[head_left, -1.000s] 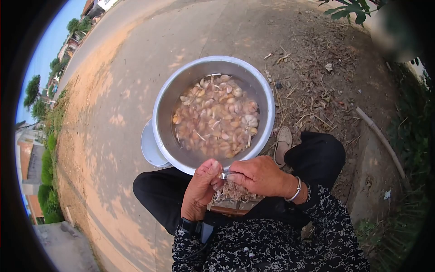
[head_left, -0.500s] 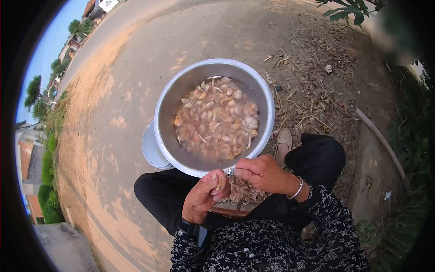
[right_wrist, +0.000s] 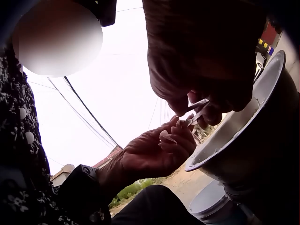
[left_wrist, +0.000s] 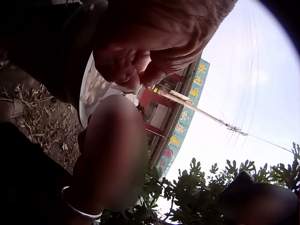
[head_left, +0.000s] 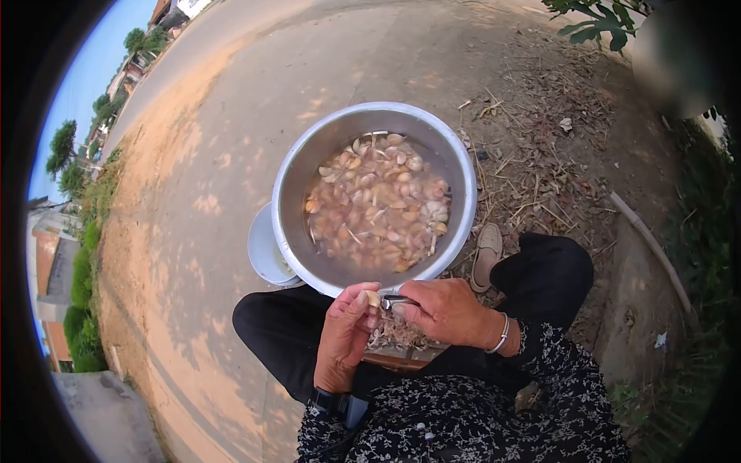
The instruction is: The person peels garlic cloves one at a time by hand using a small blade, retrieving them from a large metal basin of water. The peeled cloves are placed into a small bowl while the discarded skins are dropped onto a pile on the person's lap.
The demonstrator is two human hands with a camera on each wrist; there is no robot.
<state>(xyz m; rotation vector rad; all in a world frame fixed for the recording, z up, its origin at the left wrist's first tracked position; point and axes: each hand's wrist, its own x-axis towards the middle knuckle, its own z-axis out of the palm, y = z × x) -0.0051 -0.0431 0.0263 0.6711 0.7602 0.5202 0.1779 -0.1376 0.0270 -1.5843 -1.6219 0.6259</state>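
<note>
In the head view, my left hand [head_left: 344, 332] pinches a pale garlic clove [head_left: 373, 298] between thumb and fingers, just past the basin's near rim. My right hand [head_left: 446, 310] grips a small silver clipper [head_left: 395, 300], its end right at the clove. Two thin metal arms of the clipper [right_wrist: 199, 107] show in the right wrist view, under the dark right hand [right_wrist: 201, 61]. A wide metal basin [head_left: 463, 147] stands ahead of both hands, with many garlic cloves [head_left: 378, 204] in cloudy water. The left wrist view shows mostly dark fingers, and the clove is hidden there.
A pale bucket [head_left: 265, 251] stands behind the basin's left side. Peelings [head_left: 401, 332] lie below the hands, between the knees in black trousers [head_left: 282, 332]. Dry leaves and straw [head_left: 532, 154] cover the ground at right, beside a long stick [head_left: 652, 251].
The hands separated slightly, the left turning so the clove showed, then came together again with the clipper at the clove. The basin shifts slightly right and down in view.
</note>
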